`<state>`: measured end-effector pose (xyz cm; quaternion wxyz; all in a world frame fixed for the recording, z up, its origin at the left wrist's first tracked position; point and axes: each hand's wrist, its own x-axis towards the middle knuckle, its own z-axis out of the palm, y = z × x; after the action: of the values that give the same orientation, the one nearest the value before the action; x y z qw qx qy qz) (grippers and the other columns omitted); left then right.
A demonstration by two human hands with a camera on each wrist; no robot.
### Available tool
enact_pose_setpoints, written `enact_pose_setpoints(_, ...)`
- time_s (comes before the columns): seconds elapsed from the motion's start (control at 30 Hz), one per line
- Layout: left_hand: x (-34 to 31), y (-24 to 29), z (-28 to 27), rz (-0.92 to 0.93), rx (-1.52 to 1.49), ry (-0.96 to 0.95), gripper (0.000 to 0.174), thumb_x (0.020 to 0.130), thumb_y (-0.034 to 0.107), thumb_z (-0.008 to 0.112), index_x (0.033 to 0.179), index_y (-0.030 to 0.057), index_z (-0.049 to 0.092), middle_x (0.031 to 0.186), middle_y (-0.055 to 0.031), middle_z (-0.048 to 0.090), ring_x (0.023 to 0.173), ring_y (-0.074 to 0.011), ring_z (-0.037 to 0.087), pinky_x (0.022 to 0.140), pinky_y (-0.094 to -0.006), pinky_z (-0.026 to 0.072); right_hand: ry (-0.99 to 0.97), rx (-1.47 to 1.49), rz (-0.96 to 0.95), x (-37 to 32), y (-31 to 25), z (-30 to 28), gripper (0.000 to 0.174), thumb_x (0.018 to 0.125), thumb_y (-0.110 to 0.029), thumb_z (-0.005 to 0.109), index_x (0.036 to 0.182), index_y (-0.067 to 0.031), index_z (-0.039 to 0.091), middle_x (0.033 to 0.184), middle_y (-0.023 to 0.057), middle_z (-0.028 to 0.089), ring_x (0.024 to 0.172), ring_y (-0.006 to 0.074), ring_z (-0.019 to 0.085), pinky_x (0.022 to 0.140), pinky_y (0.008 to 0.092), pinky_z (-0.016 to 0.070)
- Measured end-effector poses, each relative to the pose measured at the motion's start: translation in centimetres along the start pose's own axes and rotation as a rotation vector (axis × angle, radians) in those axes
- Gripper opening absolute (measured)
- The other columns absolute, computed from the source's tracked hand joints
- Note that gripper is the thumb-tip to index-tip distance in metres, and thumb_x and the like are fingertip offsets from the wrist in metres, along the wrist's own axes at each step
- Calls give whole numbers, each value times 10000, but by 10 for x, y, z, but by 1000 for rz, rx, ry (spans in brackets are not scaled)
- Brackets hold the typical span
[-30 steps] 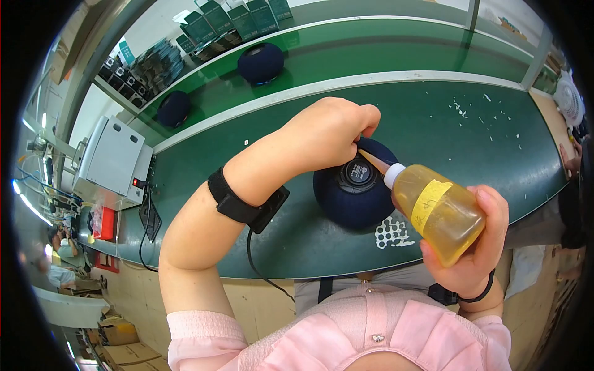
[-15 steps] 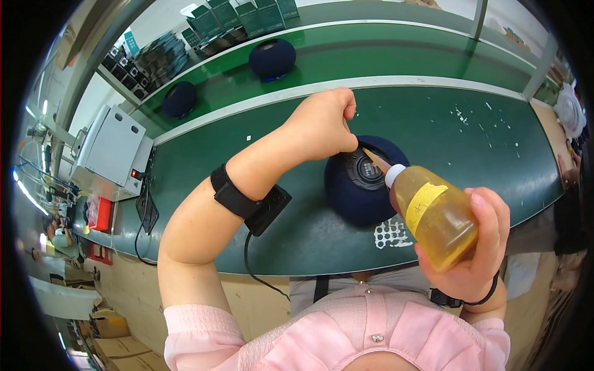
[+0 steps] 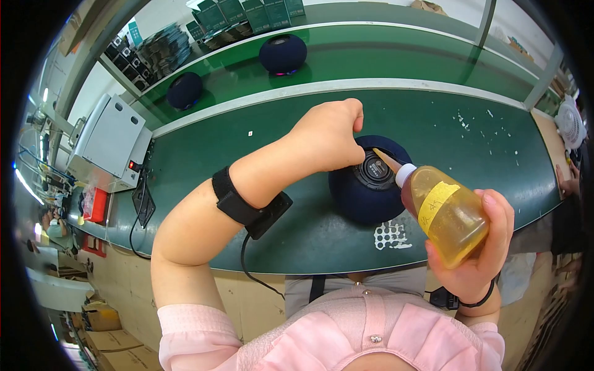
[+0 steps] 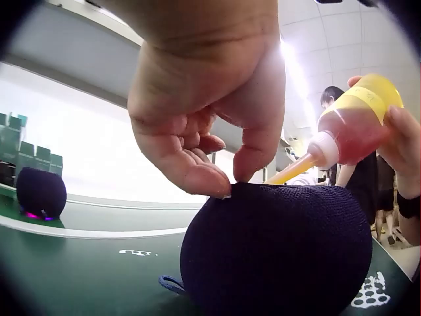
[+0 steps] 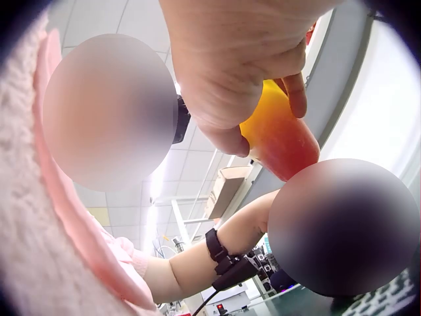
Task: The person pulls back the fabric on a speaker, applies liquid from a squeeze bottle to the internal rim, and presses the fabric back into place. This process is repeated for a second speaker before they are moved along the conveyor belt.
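Observation:
A dark blue, fabric-covered round speaker (image 3: pixel 365 203) sits on the green table, its ringed black base facing up. My left hand (image 3: pixel 327 137) is at its upper left rim; in the left wrist view, that hand's (image 4: pixel 210 85) thumb and finger pinch the fabric edge of the speaker (image 4: pixel 276 253). My right hand (image 3: pixel 473 269) grips a squeeze bottle (image 3: pixel 456 219) of amber liquid, tilted with its nozzle (image 3: pixel 387 161) at the rim, right of the left fingers. In the right wrist view, the right hand (image 5: pixel 243 62) curls round the bottle (image 5: pixel 286 141); its tip is hidden.
Two more speakers (image 3: pixel 283 54) (image 3: pixel 184 90) stand on the shelf behind. At the left are a grey machine (image 3: pixel 108 145) and a red bin (image 3: pixel 95 205). White residue (image 3: pixel 391 236) marks the table (image 3: pixel 297 253) near the front edge. A white fan (image 3: pixel 570 122) is at the right.
The nozzle tip has shifted right along the rim, away from my left fingers. The speaker appears farther right, and my left hand now lies at its left side, covering less of the base.

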<state>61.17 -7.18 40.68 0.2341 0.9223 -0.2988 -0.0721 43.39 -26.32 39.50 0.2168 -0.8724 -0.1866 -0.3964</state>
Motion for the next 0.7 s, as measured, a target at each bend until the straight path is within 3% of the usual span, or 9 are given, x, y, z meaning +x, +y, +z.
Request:
enact_pose_setpoints(0.13, 3, 5, -3, 25, 11, -24, 246, 621, 72, 651, 806, 18, 499, 716, -106, 590, 685, -241, 589, 630, -336, 474, -7, -1, 21, -1, 0, -1, 794, 526, -27, 805, 1215, 7, 412, 1041, 198, 497, 862, 296, 546, 714, 342, 472)
enact_pose_setpoints(0.2, 10, 0, 1, 267, -59, 68, 227, 631, 57, 645, 809, 20, 509, 726, -118, 597, 685, -265, 594, 619, -352, 472, -1, -1, 22, -2, 1, 0, 797, 525, -32, 807, 1216, 7, 412, 1041, 197, 496, 865, 298, 545, 717, 344, 470)
enact_pose_setpoints(0.4, 16, 7, 11, 387, 147, 66, 248, 632, 22, 636, 841, 28, 504, 711, -127, 607, 689, -337, 592, 615, -381, 474, -10, -23, 35, -5, 2, -1, 807, 525, -55, 812, 1221, 2, 409, 1050, 196, 493, 878, 307, 540, 736, 352, 464)
enact_pose_setpoints(0.5, 19, 1, 15, 481, 138, 186, 260, 630, 6, 628, 842, 25, 478, 675, -116, 604, 668, -304, 609, 597, -365, 478, -31, -25, 37, -6, 3, -3, 819, 527, -61, 810, 1233, 0, 399, 1064, 198, 486, 890, 311, 536, 744, 358, 460)
enact_pose_setpoints(0.53, 21, -1, 13, 480, 138, 185, 260, 630, 6, 628, 842, 25, 478, 675, -116, 604, 668, -304, 609, 597, -365, 478, -45, -20, 33, -6, 3, -4, 826, 528, -62, 808, 1239, 0, 393, 1072, 200, 481, 896, 312, 533, 747, 360, 459)
enact_pose_setpoints(0.6, 22, -4, 5, 265, -92, 111, 273, 630, -8, 618, 837, 22, 442, 658, -111, 606, 635, -241, 619, 581, -334, 480, -50, -11, 32, -6, 2, -5, 835, 526, -64, 809, 1244, -2, 388, 1077, 200, 477, 901, 312, 532, 749, 361, 458)
enact_pose_setpoints(0.63, 22, -5, 2, 266, -91, 110, 273, 630, -8, 618, 837, 22, 442, 658, -111, 606, 635, -241, 619, 581, -334, 480, -55, -3, 32, -6, 3, -5, 844, 524, -65, 810, 1250, -3, 384, 1082, 201, 473, 907, 312, 530, 751, 363, 458)
enact_pose_setpoints(0.7, 21, -7, -3, 82, -128, 57, 288, 632, -13, 610, 833, 26, 407, 652, -99, 605, 620, -168, 605, 568, -303, 475, -52, -4, 33, -6, 3, -5, 846, 522, -64, 811, 1249, -5, 383, 1081, 201, 471, 905, 310, 531, 750, 361, 458)
